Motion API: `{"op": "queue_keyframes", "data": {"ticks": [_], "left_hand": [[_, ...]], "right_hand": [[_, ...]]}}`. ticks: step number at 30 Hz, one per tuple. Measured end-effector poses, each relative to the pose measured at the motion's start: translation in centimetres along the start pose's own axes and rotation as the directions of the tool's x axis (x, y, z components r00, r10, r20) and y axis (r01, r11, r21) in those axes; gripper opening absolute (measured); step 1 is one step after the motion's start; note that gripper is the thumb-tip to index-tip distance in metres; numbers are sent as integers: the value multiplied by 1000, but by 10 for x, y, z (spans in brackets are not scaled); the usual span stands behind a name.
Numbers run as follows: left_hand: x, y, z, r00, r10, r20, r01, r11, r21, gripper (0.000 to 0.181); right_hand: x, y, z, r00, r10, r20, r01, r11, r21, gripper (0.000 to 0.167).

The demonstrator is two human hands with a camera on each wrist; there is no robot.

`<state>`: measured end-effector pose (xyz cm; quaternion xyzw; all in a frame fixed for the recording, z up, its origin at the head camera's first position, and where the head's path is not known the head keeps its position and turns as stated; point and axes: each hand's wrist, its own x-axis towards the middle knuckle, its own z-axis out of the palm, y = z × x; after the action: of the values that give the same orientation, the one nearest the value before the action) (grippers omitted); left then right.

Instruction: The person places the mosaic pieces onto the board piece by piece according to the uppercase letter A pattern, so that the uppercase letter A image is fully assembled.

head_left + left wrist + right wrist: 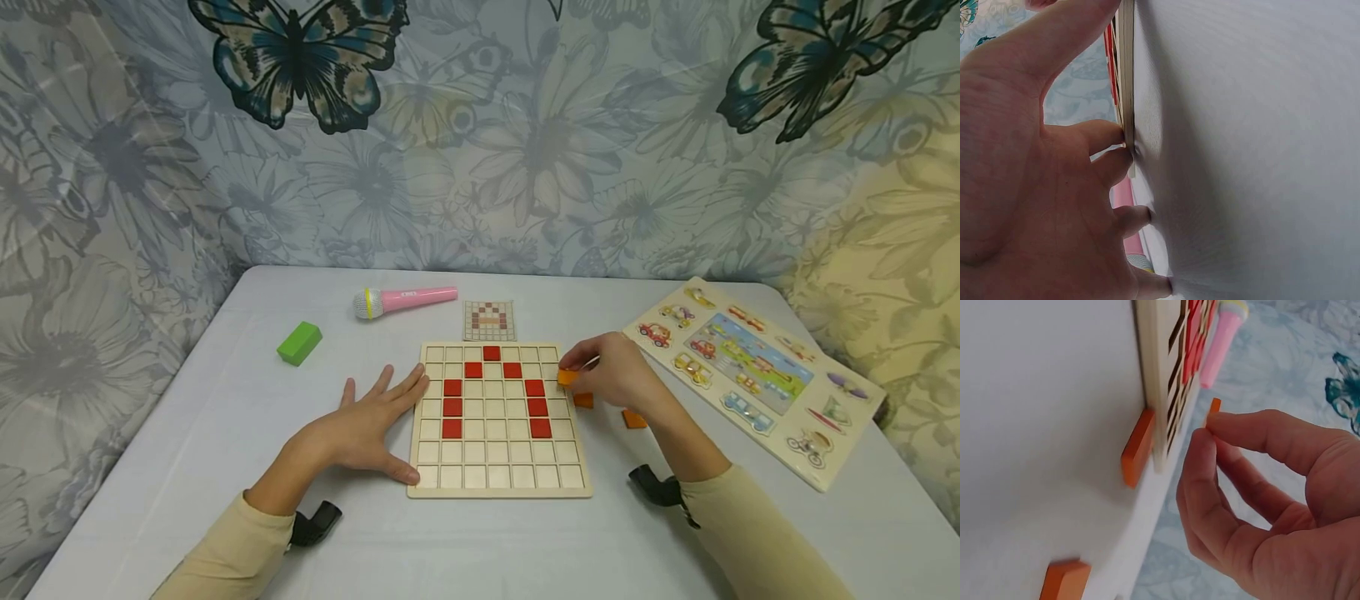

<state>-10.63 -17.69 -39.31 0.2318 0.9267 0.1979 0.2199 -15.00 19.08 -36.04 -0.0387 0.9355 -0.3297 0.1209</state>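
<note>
A wooden grid board lies in the middle of the table, with several red square tiles set in its cells in a peaked outline. My left hand is spread at the board's left side, thumb and index fingertips touching its edge. Between thumb and fingertips my right hand pinches an orange tile, held above the board's upper right edge. In the right wrist view the pinched tile shows only as a small end. Another orange tile touches or nearly touches the board's side, and one more lies farther right.
Behind the board lies a small pattern card with a printed grid. A pink toy microphone rests at the back, and a green block at the left. A picture puzzle board with vehicles lies at the right.
</note>
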Motion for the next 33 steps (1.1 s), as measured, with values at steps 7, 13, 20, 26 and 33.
{"op": "queue_keyframes", "data": {"ticks": [7, 13, 20, 26, 33], "left_hand": [[0, 1, 0, 1000, -3, 5, 3, 1000, -3, 132], [0, 1, 0, 1000, 2, 2, -2, 1000, -3, 132], [0, 0, 1, 1000, -1, 3, 1, 1000, -5, 132], [1, -1, 1, 1000, -1, 1, 1, 1000, -9, 133], [1, -1, 1, 1000, 1, -1, -1, 1000, -4, 133]], "right_hand": [[1, -14, 10, 999, -27, 40, 26, 999, 37, 18], [2, -26, 18, 997, -40, 70, 36, 998, 49, 18], [4, -35, 26, 993, -75, 90, 71, 996, 45, 20], [7, -42, 34, 987, -113, 114, 111, 993, 29, 20], [7, -51, 43, 980, -120, 160, 115, 993, 42, 25]]}}
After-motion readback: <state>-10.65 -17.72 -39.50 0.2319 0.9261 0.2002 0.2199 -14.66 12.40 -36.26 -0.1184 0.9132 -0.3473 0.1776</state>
